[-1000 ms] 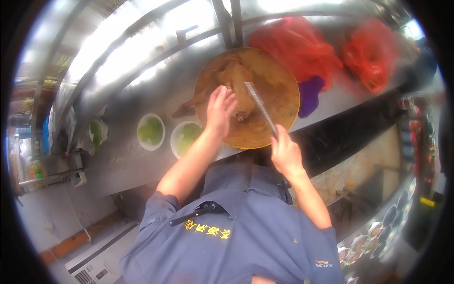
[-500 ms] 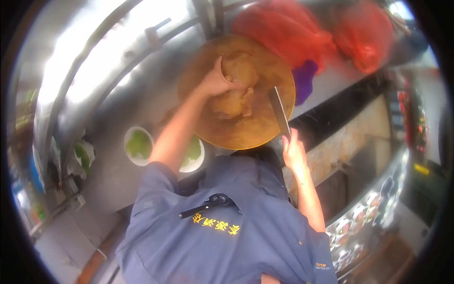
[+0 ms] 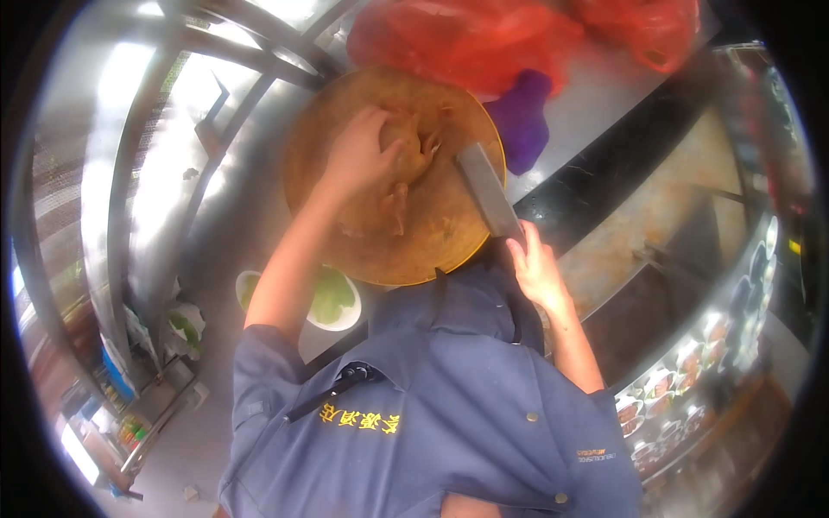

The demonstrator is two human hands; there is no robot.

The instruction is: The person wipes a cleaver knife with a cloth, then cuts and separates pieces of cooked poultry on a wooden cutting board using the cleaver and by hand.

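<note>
- Poultry (image 3: 408,160): yellowish-brown, pinkish end, blurred; lies on round chopping board (image 3: 432,252).
- Left hand (image 3: 363,148): half-curled, gripping poultry.
- Right hand (image 3: 537,266): closed around cleaver (image 3: 490,192); blade overlaps right rim.
- Bare board between poultry and near rim.

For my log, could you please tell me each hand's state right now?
Left hand: curled at the meat, grip unclear.
Right hand: closed, holding the cleaver.

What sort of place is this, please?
Probably a commercial kitchen: a round, brown, wooden-looking chopping block, a broad grey metal cleaver in the right hand, and a round white bowl with green contents.
</note>
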